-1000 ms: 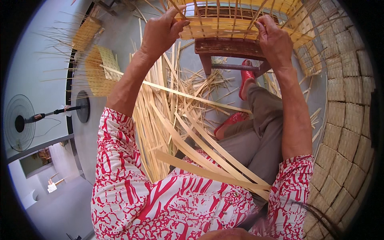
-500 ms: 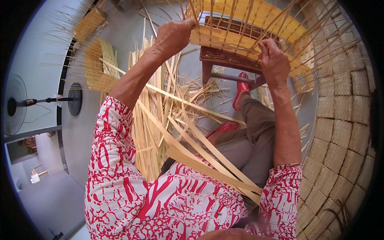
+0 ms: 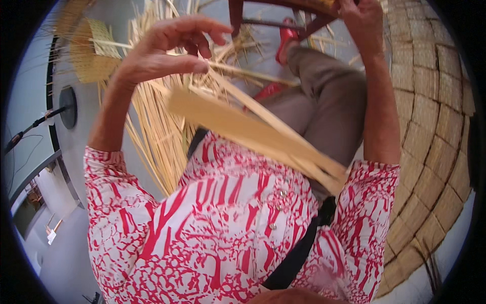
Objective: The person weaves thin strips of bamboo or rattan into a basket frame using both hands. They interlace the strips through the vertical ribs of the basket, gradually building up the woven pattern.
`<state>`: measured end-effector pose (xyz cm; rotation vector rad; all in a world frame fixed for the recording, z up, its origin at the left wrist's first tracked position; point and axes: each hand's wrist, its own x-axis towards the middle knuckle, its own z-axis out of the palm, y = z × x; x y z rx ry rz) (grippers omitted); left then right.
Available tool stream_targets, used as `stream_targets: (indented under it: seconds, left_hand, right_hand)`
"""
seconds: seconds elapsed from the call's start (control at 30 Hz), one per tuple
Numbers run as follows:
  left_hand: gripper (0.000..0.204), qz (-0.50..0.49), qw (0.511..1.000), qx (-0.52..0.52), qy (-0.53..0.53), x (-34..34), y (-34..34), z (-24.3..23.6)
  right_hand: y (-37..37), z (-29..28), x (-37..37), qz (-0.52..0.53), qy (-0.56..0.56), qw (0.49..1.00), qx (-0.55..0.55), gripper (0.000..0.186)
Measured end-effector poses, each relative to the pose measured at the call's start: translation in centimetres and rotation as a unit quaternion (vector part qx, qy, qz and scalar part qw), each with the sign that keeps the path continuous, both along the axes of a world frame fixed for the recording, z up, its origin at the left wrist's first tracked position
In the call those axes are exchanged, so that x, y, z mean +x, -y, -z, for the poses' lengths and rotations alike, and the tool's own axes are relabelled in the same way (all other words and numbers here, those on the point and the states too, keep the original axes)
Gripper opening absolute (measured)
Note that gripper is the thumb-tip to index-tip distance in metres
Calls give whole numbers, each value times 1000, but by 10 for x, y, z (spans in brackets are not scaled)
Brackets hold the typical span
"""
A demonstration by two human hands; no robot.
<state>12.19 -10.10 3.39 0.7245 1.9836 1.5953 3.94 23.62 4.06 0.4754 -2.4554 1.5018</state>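
Observation:
My left hand [image 3: 177,50] is open in midair, its fingers curled apart with nothing between them, over pale split strips [image 3: 157,116]. A flat strip [image 3: 238,126] slants below it across my lap, toward my right forearm. My right hand [image 3: 362,20] is at the top edge, its fingers closed on a yellow woven piece, which is almost wholly cut off by the frame. Just left of that hand stands the dark wooden stool [image 3: 309,10], partly out of view.
My legs [image 3: 329,101], in brown trousers, end in red shoes [image 3: 284,43]. A woven yellow basket [image 3: 88,61] with spiky loose ends is at upper left. A black stand base [image 3: 68,106] is at left. Stacked woven squares [image 3: 425,142] line the right side.
My left hand has let go of the yellow basket and moved down and left, fingers opening. The view has shifted, leaving most of that basket out at the top.

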Motion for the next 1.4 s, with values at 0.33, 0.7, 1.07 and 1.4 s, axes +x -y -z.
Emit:
stream_targets:
  seconds: [0.33, 0.7, 1.07, 1.4]
  left_hand:
    - [62, 197, 965, 116, -131, 35, -103, -54]
    - [30, -128, 919, 308, 209, 10, -100, 10]
    - [26, -230, 851, 451, 138, -12, 42, 15]
    - [31, -554, 753, -317, 163, 72, 325, 113]
  right_hand:
    - [-51, 8, 110, -170, 203, 963, -39, 30]
    - [-119, -19, 188, -217, 503, 830, -104, 25]
    - [-142, -51, 240, -127, 457, 879, -47, 36]
    - [-42, -2, 233, -113, 152, 909, 372, 26]
